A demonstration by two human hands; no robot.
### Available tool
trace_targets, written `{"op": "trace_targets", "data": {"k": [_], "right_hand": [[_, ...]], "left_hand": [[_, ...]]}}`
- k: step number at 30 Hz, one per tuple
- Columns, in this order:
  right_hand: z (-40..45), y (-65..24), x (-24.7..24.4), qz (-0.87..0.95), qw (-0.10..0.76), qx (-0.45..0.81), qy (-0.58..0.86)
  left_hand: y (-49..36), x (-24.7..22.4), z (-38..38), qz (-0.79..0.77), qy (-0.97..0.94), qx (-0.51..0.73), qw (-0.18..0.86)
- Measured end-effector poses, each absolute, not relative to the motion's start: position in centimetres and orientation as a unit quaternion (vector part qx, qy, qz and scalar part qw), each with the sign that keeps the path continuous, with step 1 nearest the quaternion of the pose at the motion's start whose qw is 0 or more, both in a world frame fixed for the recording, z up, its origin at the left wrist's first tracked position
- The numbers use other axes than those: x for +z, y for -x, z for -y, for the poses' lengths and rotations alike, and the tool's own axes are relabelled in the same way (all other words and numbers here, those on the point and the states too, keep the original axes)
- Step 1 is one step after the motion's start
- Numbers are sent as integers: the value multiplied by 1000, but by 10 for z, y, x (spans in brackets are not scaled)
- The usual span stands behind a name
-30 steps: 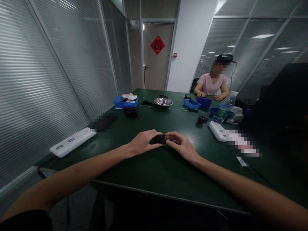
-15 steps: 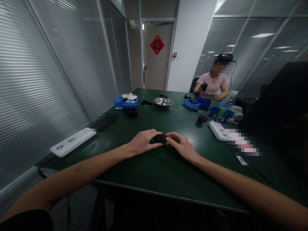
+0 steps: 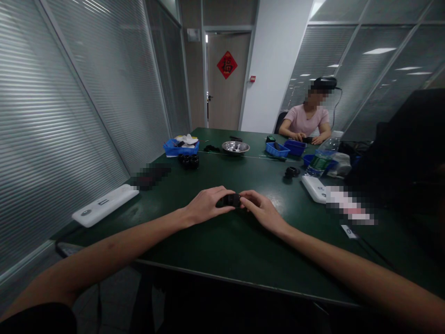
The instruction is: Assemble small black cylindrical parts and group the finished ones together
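Note:
A small black cylindrical object (image 3: 232, 200) lies between my two hands, just above the green table (image 3: 208, 241). My left hand (image 3: 210, 204) is wrapped round its left part, thumb below and fingers above. At its right end, the thumb and fingers of my right hand (image 3: 260, 208) are closed in a pinch. Whether they grip the black object itself or a smaller piece at its end is too small to tell.
Farther back are a blue basket (image 3: 181, 148), black round parts (image 3: 188, 161), a metal bowl (image 3: 236, 147) and blue trays (image 3: 277, 149). A bottle (image 3: 321, 157) and white power bank (image 3: 314, 189) lie right, another white device (image 3: 106, 205) left. A person (image 3: 308, 118) sits across.
My hands and the black object look unchanged. The person across the table has lowered a hand with a dark object to the tabletop.

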State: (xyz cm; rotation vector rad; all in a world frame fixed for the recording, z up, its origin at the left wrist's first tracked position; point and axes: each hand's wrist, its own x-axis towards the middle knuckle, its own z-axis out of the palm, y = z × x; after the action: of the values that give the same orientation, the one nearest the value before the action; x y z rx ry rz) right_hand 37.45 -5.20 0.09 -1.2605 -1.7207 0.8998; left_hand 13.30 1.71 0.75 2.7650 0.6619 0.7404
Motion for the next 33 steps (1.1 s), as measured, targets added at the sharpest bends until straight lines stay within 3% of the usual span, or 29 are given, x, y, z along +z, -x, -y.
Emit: {"op": "trace_targets", "data": {"k": [33], "right_hand": [[53, -374, 0, 685, 437, 355, 463]], "left_hand": [[-134, 6, -19, -213, -940, 246, 101]]}}
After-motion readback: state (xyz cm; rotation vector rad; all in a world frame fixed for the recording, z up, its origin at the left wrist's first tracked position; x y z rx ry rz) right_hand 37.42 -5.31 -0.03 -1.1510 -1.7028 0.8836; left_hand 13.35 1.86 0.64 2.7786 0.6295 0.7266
